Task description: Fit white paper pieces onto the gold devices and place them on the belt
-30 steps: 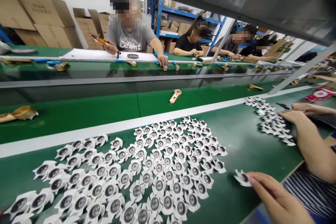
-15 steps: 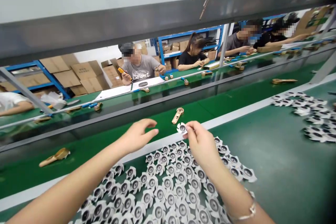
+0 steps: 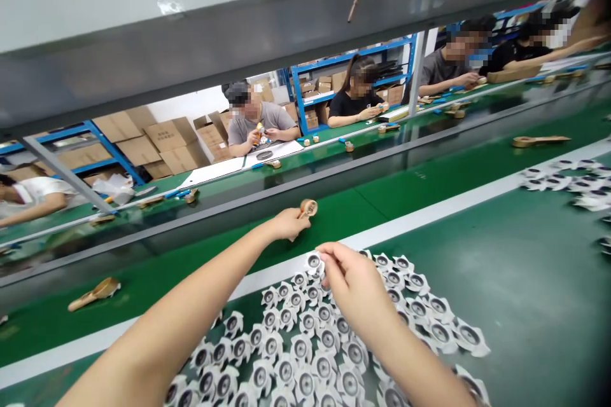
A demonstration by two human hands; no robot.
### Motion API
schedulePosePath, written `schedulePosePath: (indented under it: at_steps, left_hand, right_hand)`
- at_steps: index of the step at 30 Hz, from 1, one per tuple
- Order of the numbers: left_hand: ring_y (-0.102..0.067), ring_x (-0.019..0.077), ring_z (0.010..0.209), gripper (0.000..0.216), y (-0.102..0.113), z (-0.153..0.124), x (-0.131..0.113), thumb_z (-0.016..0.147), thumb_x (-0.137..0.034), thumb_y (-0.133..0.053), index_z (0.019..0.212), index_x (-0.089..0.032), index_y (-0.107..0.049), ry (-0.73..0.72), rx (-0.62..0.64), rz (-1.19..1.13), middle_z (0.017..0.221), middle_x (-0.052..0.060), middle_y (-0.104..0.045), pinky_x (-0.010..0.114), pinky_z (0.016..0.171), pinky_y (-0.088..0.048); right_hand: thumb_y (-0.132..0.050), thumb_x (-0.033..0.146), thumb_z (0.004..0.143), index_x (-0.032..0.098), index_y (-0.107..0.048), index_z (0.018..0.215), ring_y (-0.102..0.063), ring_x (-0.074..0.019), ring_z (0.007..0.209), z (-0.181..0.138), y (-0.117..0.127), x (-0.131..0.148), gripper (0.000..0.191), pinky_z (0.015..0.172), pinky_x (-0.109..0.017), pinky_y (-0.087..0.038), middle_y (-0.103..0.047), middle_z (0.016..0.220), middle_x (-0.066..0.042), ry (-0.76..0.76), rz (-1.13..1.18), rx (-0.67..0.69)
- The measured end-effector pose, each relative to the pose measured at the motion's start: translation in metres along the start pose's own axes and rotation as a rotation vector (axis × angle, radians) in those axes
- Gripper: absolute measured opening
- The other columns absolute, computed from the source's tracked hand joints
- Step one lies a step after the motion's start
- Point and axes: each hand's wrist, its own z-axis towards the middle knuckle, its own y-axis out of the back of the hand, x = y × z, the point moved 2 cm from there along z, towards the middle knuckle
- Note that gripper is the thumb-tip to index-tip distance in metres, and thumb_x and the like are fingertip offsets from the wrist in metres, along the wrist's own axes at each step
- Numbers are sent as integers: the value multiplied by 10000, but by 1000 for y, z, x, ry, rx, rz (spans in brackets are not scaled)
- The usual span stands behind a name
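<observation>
My left hand [image 3: 288,224] reaches over the green belt, its fingers closed on a tan plastic housing with a round head and a handle [image 3: 310,208]. The handle is mostly hidden by the fingers. Between the thumb and fingers of my right hand [image 3: 351,275] is a small white fan wheel [image 3: 314,261] with a dark ringed hub. It is held above the pale strip along the belt. Below both hands, many similar white fan wheels [image 3: 300,348] lie spread over the green table, partly covered by my right forearm.
Another tan housing [image 3: 98,293] lies on the belt at left, and one more [image 3: 539,141] at far right. More fan wheels [image 3: 568,179] lie at right. A grey overhead beam [image 3: 191,44] crosses above. Several people work at the bench [image 3: 229,175] opposite.
My left hand has moved forward and right and closed on the tan housing, lifting or shifting it slightly. My right hand, with the fan wheel, has come a little lower and nearer.
</observation>
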Motion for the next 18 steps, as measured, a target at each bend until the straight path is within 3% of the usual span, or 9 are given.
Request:
schedulePosePath:
  at_steps: [3, 6, 9, 13, 18]
  left_hand:
    - [-464, 87, 508, 320, 7, -75, 16, 973, -460, -383, 831, -180, -447, -62, -20, -139, 593, -53, -462, 204, 525, -396]
    - [-393, 81, 492, 326, 9, -154, 31, 940, -514, -425, 843, -203, -399, -54, -60, -229, 579, -76, -394, 195, 503, -350]
    - [-416, 80, 571, 246, 7, -214, 43, 921, -426, -500, 858, -193, -452, -31, -101, -251, 687, -57, -435, 196, 542, -352]
    - [-469, 92, 616, 149, 3, -255, 51, 931, -347, -484, 939, -202, -515, 13, -79, -221, 763, -40, -497, 209, 544, -340]
    - [-467, 108, 663, 150, 1, -278, 52, 933, -354, -494, 891, -212, -511, -19, -154, -104, 764, -38, -534, 231, 593, -345]
  right_hand:
    - [-446, 329, 965, 183, -595, 1051, -599, -175, 625, -8, -11, 4, 226, 598, -274, -447, -595, 681, -2, -105, 240, 67]
    - [-513, 352, 935, 192, -510, 1130, -577, -153, 590, -20, -22, 14, 252, 577, -253, -430, -553, 639, 41, -213, 452, 126]
    - [-554, 373, 921, 213, -465, 1142, -547, -135, 560, -37, -36, 30, 286, 559, -231, -407, -535, 595, 64, -300, 572, 261]
    - [-604, 395, 890, 212, -432, 1140, -503, -115, 485, -61, -61, 56, 355, 513, -211, -380, -534, 558, 74, -420, 726, 422]
    - [-617, 394, 881, 218, -405, 1146, -504, -114, 477, -79, -92, 74, 383, 513, -207, -394, -549, 543, 78, -496, 760, 462]
